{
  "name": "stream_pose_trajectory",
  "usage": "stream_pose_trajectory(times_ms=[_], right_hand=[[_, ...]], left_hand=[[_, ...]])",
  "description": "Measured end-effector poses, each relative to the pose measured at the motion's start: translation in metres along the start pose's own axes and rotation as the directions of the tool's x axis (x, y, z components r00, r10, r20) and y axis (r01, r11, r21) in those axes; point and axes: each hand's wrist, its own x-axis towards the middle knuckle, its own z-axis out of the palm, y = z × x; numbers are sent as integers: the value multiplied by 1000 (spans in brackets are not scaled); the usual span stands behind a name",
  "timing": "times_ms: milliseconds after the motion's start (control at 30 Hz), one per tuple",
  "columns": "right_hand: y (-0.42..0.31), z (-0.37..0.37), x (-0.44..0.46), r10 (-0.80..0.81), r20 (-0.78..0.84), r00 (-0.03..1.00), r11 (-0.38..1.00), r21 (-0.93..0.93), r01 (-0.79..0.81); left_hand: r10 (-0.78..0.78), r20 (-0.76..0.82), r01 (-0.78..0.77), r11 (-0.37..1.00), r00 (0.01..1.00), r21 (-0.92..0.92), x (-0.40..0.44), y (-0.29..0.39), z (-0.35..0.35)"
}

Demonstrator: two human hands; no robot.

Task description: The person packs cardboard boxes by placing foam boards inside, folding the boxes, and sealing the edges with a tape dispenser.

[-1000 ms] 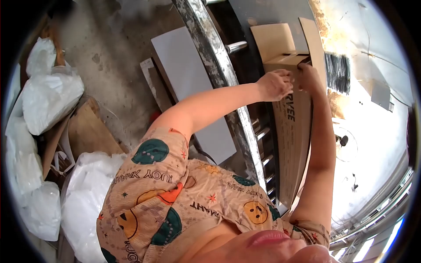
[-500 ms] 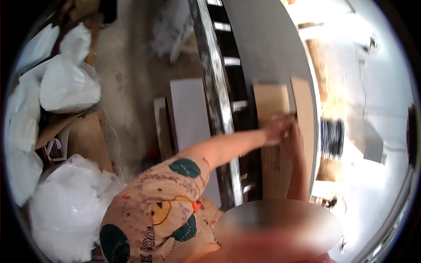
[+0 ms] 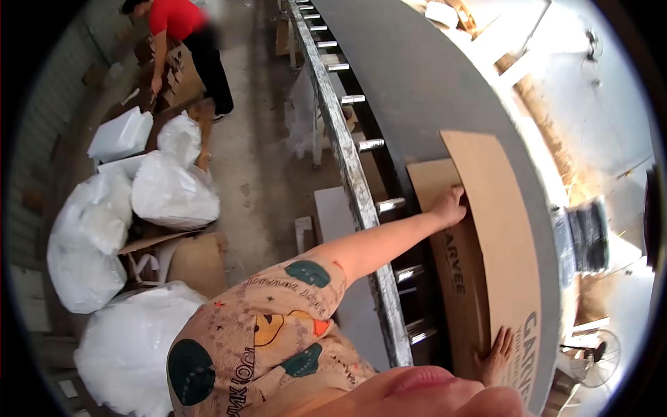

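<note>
A long brown cardboard box [image 3: 455, 271] with dark GARVEE print lies on the grey conveyor. Its long flap [image 3: 497, 215] stands partly raised on the far side, and a short end flap [image 3: 429, 177] shows at the top of the view. My left hand [image 3: 448, 207] is closed at the inner edge of the long flap, near the short one; its fingertips are partly hidden there. Farther down, my right hand [image 3: 495, 354] rests on the long flap with fingers stretched out and spread.
The grey conveyor surface [image 3: 389, 76] runs along a worn metal rail [image 3: 340, 135] with rollers. White plastic-wrapped bundles [image 3: 174, 191] and cardboard stand on the floor to the left. A person in a red shirt [image 3: 177, 19] bends over cardboard. A fan [image 3: 596, 354] stands lower right.
My right hand has left my left hand's side and moved down along the flap, where it lies spread. My left hand stays near the box end. The view has shifted, showing the other person.
</note>
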Motion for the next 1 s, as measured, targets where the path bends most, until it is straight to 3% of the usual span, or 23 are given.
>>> stream_pose_trajectory(times_ms=[33, 67, 100, 167, 267, 300, 333, 367, 400, 433, 467, 500, 567, 633, 700, 733, 800, 833, 867, 900, 933, 967, 1000], right_hand=[[6, 12, -1, 6, 20, 1000, 1000, 27, -7], [14, 24, 3, -79, -73, 994, 996, -44, 76], [9, 31, 4, -154, -166, 974, 984, -114, 136], [3, 28, 3, -113, -164, 980, 991, -96, 98], [-8, 29, 8, -80, -132, 988, 993, -96, 68], [-11, 30, 10, -57, -120, 991, 995, -89, 46], [-11, 34, 15, -87, -153, 984, 994, -79, 75], [-9, 39, 17, -112, -202, 973, 991, -92, 95], [-13, 39, 20, -58, -169, 984, 994, -98, 42], [-14, 39, 23, -70, -178, 982, 989, -139, 45], [-18, 34, 24, -72, -187, 980, 990, -132, 48], [-24, 26, 22, -67, -228, 971, 995, -91, 47], [-22, 34, 25, -62, -271, 961, 997, -64, 46], [-21, 45, 30, -55, -343, 938, 998, -32, 47], [-22, 44, 25, 32, -312, 949, 969, 244, 47], [-15, 38, 10, 81, -316, 945, 971, 238, -3], [-9, 17, -20, 28, -384, 923, 991, 132, 25], [17, 3, -41, 22, -556, 831, 995, 95, 36], [45, -27, -64, 154, -483, 862, 974, 222, -49], [84, -36, -76, 395, -416, 819, 899, 358, -251], [125, -40, -93, 508, -415, 755, 835, 451, -314], [156, -20, -111, 288, -628, 723, 924, 382, -37], [197, 35, -119, 264, -699, 665, 943, 40, -331]], left_hand=[[-80, 21, 79, 997, 997, 16, 3, -1, 7], [0, -113, 5, 999, 994, 47, 9, -18, 28], [6, -94, 1, 997, 996, 77, 9, -19, 31], [-79, -215, 122, 973, 973, 194, 13, -10, 37], [34, -370, 54, 973, 928, 226, 24, -21, 41], [7, -431, 119, 957, 902, 264, 25, -23, 43], [192, -639, 50, 939, 745, 341, 41, -55, 65], [-97, -462, 93, 995, 882, -32, 6, -13, 37], [43, -464, -67, 997, 885, -35, -35, 14, 31], [447, -609, -371, 893, 655, 256, -59, -2, 57], [708, -360, -547, 701, 607, 458, -96, 14, 64], [820, 26, -737, 500, 572, 455, -127, 32, 74], [772, 508, -900, 186, 382, 394, -157, 69, 98], [733, 488, -878, 347, 473, 330, -140, 58, 131], [716, 528, -875, 255, 457, 411, -137, 57, 128], [738, 504, -872, 240, 449, 426, -133, 54, 131], [764, 489, -871, 189, 421, 454, -133, 47, 131], [781, 478, -866, 155, 402, 476, -134, 48, 130], [765, 498, -845, 111, 408, 522, -135, 50, 130], [745, 513, -816, 72, 426, 573, -137, 49, 129], [747, 500, -805, 78, 438, 588, -138, 46, 129], [740, 502, -801, 81, 447, 593, -138, 45, 129], [743, 498, -792, 72, 448, 606, -138, 44, 129]])
